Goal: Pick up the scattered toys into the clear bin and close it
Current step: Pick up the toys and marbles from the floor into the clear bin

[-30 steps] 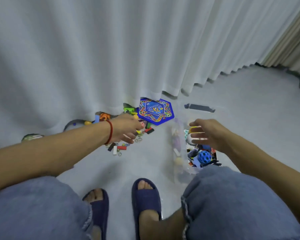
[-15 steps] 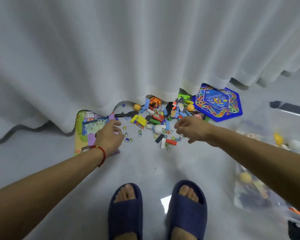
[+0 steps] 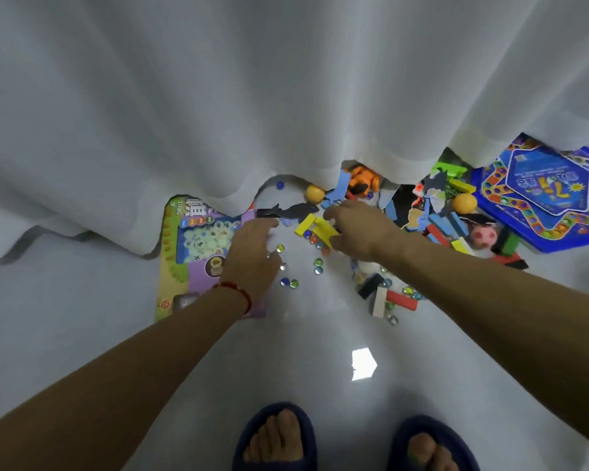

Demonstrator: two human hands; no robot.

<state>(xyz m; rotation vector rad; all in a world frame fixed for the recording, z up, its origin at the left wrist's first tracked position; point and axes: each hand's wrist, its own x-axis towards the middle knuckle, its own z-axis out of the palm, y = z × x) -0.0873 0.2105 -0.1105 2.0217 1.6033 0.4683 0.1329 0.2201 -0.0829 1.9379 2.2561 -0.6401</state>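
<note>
A sheer white curtain [image 3: 286, 96] drapes in soft folds onto the glossy grey floor [image 3: 116, 334]. Along its hem lie a blue hexagonal board [image 3: 541, 195], a flat purple board [image 3: 198, 239], yellow blocks [image 3: 315, 226] and glass marbles [image 3: 288, 283]. The left hand [image 3: 252, 253] hovers over the marbles, fingers loosely spread. The right hand [image 3: 361, 229] curls on the yellow blocks; its grip is unclear.

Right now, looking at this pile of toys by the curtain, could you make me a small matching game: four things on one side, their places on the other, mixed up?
Things:
1. blue hexagonal board
2. purple and green board
3. pink ball
4. yellow blocks

Places:
A. under the left wrist
B. far right, partly under the curtain
C. between the two hands
D. right of the right forearm

Pairs: 1-B, 2-A, 3-D, 4-C
</note>
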